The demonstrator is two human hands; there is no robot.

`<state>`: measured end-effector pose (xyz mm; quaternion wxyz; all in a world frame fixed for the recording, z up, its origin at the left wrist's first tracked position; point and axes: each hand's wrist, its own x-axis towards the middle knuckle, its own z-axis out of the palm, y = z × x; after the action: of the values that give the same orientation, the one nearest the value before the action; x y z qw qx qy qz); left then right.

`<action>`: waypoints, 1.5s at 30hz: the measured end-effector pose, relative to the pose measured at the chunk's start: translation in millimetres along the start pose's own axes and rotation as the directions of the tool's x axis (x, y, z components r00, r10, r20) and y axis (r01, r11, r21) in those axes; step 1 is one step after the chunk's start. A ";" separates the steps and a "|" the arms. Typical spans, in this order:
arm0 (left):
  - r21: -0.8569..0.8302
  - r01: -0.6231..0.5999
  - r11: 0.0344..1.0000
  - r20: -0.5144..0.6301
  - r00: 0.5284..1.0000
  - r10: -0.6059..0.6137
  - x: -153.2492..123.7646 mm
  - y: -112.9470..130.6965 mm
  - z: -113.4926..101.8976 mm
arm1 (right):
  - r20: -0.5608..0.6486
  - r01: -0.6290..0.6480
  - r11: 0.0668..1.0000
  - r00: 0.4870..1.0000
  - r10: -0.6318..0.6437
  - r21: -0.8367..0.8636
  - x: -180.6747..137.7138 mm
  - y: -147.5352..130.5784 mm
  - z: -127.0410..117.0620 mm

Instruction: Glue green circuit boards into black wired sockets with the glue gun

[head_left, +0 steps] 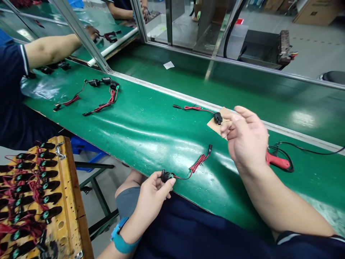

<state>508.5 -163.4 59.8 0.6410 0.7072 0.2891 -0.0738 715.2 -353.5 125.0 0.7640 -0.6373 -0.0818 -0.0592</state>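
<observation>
My left hand (155, 189) pinches a small black socket part (166, 176) at the near edge of the green belt (151, 122); its red and black wire (198, 162) trails up to the right across the belt. My right hand (246, 138) hovers above the belt with fingers loosely curled and apart, holding nothing I can see. Just left of its fingertips a second black socket (217, 118) with a red wire (192, 108) rests on a brown cardboard piece (214, 124).
A red-handled tool (279, 162) with a black cable lies right of my right hand. A wooden rack (68, 187) with several black sockets stands at lower left. More wired sockets (106, 93) lie up the belt, near a co-worker's arm (51, 48).
</observation>
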 end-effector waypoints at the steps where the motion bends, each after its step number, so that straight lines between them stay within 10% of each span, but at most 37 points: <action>1: -0.014 0.004 1.000 0.001 1.000 -0.004 0.6 -0.8 -0.7 | 0.099 0.006 0.994 0.995 0.005 -0.105 -6.2 4.1 1.3; 3: -0.029 0.004 1.000 -0.002 1.000 -0.004 1.5 -3.3 -1.5 | 0.416 0.063 0.935 0.904 0.094 -0.349 -26.5 11.8 6.8; 5: -0.004 -0.013 1.000 -0.015 1.000 0.013 1.7 -5.9 -1.7 | 0.672 0.235 0.831 0.711 0.207 -0.504 -50.3 17.7 14.6; 7: 0.061 -0.043 0.997 -0.036 0.998 0.045 1.4 -7.0 -1.3 | 0.775 0.398 0.740 0.578 0.256 -0.541 -69.7 21.3 22.1; 10: 0.155 -0.082 0.985 -0.047 0.995 0.090 0.3 -4.5 -0.3 | 0.810 0.507 0.659 0.510 0.290 -0.555 -83.4 23.6 29.0; 25: 0.330 -0.154 0.931 -0.079 0.979 0.189 2.1 2.7 2.9 | 0.792 0.539 0.597 0.522 0.316 -0.594 -92.4 31.6 30.4; 33: 0.159 -0.064 0.985 -0.080 0.994 0.077 3.1 -9.4 -0.7 | 0.694 0.463 0.599 0.682 0.230 -0.653 -66.6 22.7 17.5; 45: 0.234 -0.094 0.968 -0.065 0.992 0.112 0.8 -4.3 0.9 | 0.815 0.538 0.630 0.494 0.303 -0.560 -87.8 28.5 29.9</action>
<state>507.2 -164.0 55.6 0.5459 0.7931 0.2663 -0.0457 633.3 -320.2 85.2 0.2611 -0.8265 -0.4660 0.1780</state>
